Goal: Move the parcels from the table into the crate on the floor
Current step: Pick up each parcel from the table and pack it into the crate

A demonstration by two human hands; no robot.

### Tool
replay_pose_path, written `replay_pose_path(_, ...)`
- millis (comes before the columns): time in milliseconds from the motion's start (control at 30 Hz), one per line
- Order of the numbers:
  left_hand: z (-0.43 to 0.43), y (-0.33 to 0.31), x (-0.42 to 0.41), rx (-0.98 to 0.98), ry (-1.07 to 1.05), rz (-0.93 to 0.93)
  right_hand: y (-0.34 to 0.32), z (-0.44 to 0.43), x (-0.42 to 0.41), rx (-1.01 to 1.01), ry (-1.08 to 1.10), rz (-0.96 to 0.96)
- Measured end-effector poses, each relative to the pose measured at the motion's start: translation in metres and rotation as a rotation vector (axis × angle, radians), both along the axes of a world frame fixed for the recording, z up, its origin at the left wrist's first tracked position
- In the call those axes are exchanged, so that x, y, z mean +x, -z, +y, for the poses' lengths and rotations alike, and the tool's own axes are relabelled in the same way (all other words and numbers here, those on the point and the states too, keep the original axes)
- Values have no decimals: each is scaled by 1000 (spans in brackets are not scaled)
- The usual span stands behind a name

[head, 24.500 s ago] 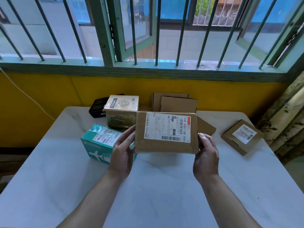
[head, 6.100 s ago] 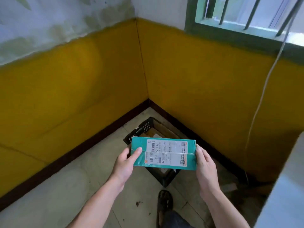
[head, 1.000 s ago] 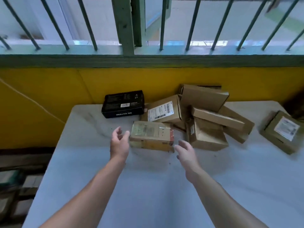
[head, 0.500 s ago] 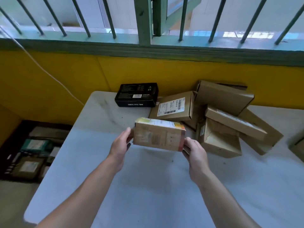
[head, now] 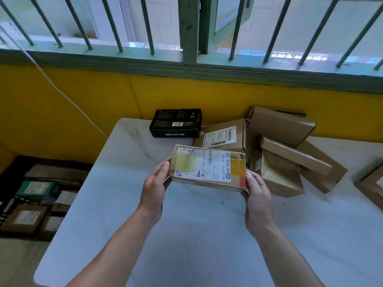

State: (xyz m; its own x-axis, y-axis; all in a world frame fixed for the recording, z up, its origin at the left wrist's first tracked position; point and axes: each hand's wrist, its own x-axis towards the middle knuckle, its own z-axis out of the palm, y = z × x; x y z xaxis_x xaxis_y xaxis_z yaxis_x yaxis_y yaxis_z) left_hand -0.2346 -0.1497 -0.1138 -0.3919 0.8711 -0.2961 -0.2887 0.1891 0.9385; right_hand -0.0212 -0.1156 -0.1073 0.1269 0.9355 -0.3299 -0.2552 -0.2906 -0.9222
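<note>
white table (head: 186, 235); both hands hold taped parcel (head: 207, 168) crosswise, label up.

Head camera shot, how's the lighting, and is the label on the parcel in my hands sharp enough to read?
Head view: daylight from the barred window behind, soft shadow on the table under the taped parcel that the left hand and right hand hold; label print too soft to read; wide angle splays the bars; crate at left is dim.
</note>
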Motion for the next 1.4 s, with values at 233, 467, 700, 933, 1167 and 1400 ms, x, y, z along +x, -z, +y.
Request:
replay_pose_path(233,-14,-39,-2,312,31,-22,-48,-10,0,243,49,5)
replay_pose_path(467,-19,-77,8,524,-8,-72,-93,-24,0,425,65,136)
replay_pose_path(700,-22,-91,23,626,16,-75,-104,-24,9,494,78,170)
replay_pose_path(933,-45,-82,24,436,-158,54,-78,-15,-2,407,-28,198)
replay_pose_path(1167,-118,-72,-22,191,-246,29,-51,-38,-79,287,-180,93)
replay_pose_path(1400,-217,-48,-105,101,-424,82,-34,-104,-185,180,-535,-74)
